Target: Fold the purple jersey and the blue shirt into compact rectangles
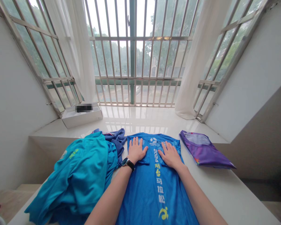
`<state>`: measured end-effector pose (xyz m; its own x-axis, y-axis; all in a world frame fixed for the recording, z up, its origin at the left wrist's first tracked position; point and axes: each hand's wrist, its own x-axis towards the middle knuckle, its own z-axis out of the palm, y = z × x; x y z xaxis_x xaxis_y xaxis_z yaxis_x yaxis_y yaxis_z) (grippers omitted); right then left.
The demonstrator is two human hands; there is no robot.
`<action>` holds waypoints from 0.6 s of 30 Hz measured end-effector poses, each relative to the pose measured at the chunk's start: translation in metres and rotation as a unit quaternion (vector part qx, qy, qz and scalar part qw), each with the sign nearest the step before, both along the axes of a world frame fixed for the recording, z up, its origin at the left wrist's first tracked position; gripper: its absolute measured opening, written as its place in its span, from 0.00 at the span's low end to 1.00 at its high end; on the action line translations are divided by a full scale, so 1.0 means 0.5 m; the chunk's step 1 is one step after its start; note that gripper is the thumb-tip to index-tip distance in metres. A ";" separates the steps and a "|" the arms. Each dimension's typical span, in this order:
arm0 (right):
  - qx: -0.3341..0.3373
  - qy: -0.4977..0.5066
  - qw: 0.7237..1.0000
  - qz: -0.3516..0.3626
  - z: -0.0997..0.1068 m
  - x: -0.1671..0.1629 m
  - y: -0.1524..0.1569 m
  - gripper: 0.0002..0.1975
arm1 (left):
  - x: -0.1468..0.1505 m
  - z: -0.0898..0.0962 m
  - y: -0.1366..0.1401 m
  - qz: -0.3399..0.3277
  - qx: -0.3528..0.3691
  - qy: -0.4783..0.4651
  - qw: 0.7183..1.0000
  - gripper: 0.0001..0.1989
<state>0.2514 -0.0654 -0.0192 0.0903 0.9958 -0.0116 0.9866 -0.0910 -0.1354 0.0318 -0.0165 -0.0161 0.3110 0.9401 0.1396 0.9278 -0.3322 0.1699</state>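
a smooth blue shirt lies flat on the pale surface between a crumpled heap of teal cloth and a glossy purple bundle; left hand and right hand, fingers spread, rest palms down across its folded-in sleeves

The blue shirt before me was thin, smooth cloth with a faint sheen; its printed lettering looked flat and even. I noted the turquoise garment as soft, creased cloth with a low sheen, and the navy garment as wrinkled, near-matt cloth. The purple bundle was cloth that showed glossy, plastic-like highlights. The bench was smooth and pale. The sill was hard and polished, reflecting the bars, which were shiny metal. The curtain was sheer, matt cloth. The box looked like smooth card. My watch had a shiny metallic case.
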 end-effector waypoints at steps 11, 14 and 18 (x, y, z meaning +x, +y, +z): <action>-0.034 -0.001 0.999 -0.003 0.010 -0.005 -0.003 0.38 | -0.066 0.099 0.064 0.012 0.085 -0.201 0.976 0.18; -0.033 -0.002 0.999 -0.002 0.009 -0.005 -0.004 0.37 | -0.105 0.135 0.068 0.019 0.101 -0.185 0.977 0.19; -0.034 0.000 0.999 -0.001 0.011 -0.005 -0.004 0.37 | -0.099 0.113 0.036 -0.020 0.055 -0.098 0.993 0.13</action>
